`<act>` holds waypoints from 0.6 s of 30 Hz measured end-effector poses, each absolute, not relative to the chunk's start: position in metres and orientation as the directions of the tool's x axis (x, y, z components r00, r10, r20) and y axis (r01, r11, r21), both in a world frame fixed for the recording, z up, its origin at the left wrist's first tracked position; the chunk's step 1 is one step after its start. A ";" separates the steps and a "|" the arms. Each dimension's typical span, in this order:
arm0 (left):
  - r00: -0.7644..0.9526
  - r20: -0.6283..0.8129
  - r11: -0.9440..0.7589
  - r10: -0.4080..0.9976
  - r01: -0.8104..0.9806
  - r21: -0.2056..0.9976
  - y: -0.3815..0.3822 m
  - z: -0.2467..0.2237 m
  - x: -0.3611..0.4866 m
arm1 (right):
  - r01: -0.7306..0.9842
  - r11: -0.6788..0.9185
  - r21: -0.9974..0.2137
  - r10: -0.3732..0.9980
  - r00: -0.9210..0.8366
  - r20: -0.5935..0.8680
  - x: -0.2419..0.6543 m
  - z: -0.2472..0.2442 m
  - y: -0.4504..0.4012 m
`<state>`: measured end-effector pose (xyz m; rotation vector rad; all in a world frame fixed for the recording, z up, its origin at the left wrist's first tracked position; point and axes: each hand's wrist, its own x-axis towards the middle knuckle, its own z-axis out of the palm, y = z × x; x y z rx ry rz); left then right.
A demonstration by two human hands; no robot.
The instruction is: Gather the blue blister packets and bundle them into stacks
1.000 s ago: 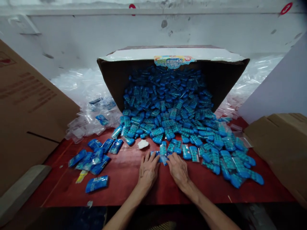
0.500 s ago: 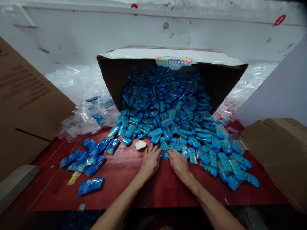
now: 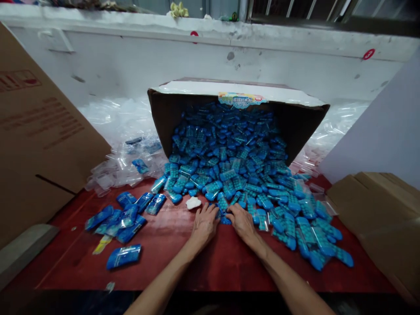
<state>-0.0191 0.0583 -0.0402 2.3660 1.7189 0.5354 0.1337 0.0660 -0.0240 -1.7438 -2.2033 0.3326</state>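
Note:
My left hand [image 3: 206, 222] lies on the red table with its fingers stretched forward. Its fingertips touch the edge of a small blue piece [image 3: 225, 219] between the hands; the kind of piece cannot be made out. From the other side, my right hand [image 3: 242, 222] bends its fingers, with thumb and index pinched at that same piece. Just ahead is a heap of clear-and-blue plastic cases [image 3: 229, 175] filled with small turquoise beads. It spills out of a cardboard box [image 3: 157, 118] lying on its side. A white scalloped piece [image 3: 193, 202] rests beside my left fingertips.
Several blue printed packets [image 3: 127, 216] lie at the left, with a single packet [image 3: 124, 256] nearer the front edge. Clear plastic covers [image 3: 114, 166] pile up behind them. Large cardboard boxes stand at the left [image 3: 42, 131] and right [image 3: 377, 218]. A white wall [image 3: 197, 61] closes the back.
The camera has tilted up, so a ledge and window bars now show at the top. My right fingers have curled in more around the small blue piece; both hands stay in nearly the same place.

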 end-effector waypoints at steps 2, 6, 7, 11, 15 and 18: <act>0.224 0.226 -0.299 0.948 0.869 0.394 0.056 -0.037 -0.019 | 0.907 0.218 -0.360 0.975 -0.189 0.115 0.132 -0.024 0.068; 0.004 0.307 -0.208 0.952 0.744 0.635 0.041 -0.027 -0.021 | 0.898 0.238 -0.369 0.969 -0.195 0.150 0.131 -0.021 0.063; -0.073 0.275 -0.159 0.959 0.664 0.731 0.037 -0.024 -0.021 | 0.889 0.250 -0.383 0.965 -0.194 0.179 0.132 -0.018 0.060; -0.193 -0.192 0.224 0.962 0.160 0.961 0.030 -0.013 -0.017 | 0.836 0.301 -0.459 0.926 -0.141 0.351 0.133 0.000 0.047; -0.037 -0.332 0.323 0.942 -0.160 0.933 0.036 -0.005 -0.007 | 0.700 0.373 -0.608 0.911 -0.152 0.384 0.127 0.012 0.039; -0.006 -0.316 0.297 0.949 -0.321 0.899 0.039 -0.002 -0.003 | 0.434 0.259 -0.863 0.965 -0.082 0.249 0.122 0.009 0.043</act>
